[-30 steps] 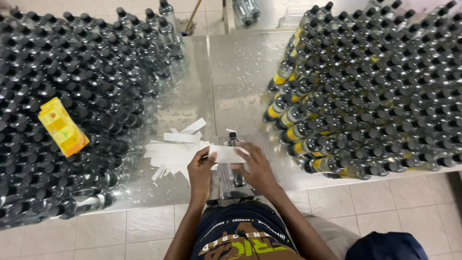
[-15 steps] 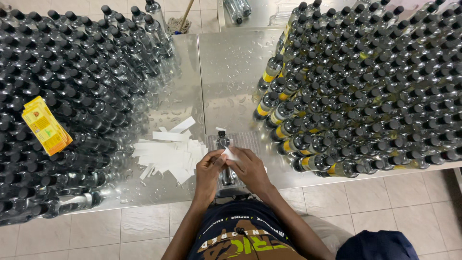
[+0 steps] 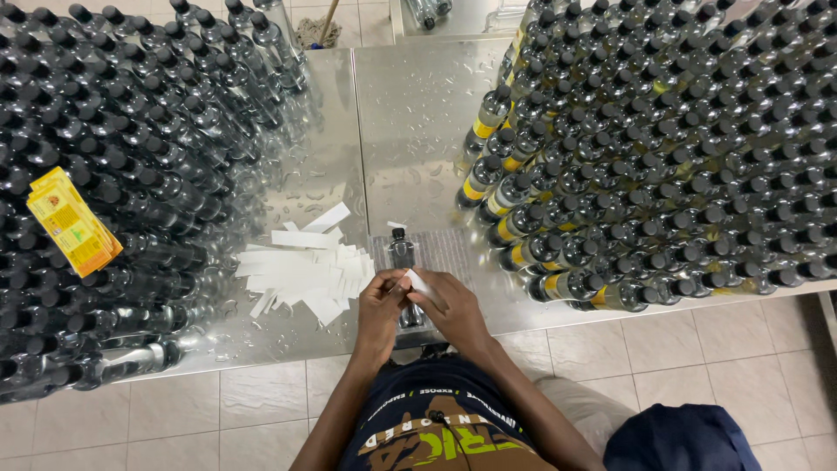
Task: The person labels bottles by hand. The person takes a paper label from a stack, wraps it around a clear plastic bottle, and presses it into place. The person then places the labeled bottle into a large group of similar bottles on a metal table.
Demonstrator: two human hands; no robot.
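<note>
Head camera looked down on both hands meeting over a small clear bottle (image 3: 404,262) with a black cap, which lay on its side on a ribbed mat (image 3: 445,251) at the near edge of the steel tabletop (image 3: 410,113). The left hand (image 3: 381,307) had its fingers closed on the bottle's body, and the right hand (image 3: 453,312) pinched a white label strip (image 3: 418,283) against the same bottle, fingers together on the paper. Judging by the look of it, the bottle was light and stiff but slick, the tabletop being beaded with water, so the body offered a surer hold than the cap; the strip was thin, limp paper, best taken by its ends. Just left of the hands lay a loose heap of white strips (image 3: 301,275). Beyond that stood a dense crowd of black-capped unlabelled bottles (image 3: 131,166) with a yellow label pack (image 3: 71,222) resting on top. To the right stood bottles with yellow labels (image 3: 654,157).
</note>
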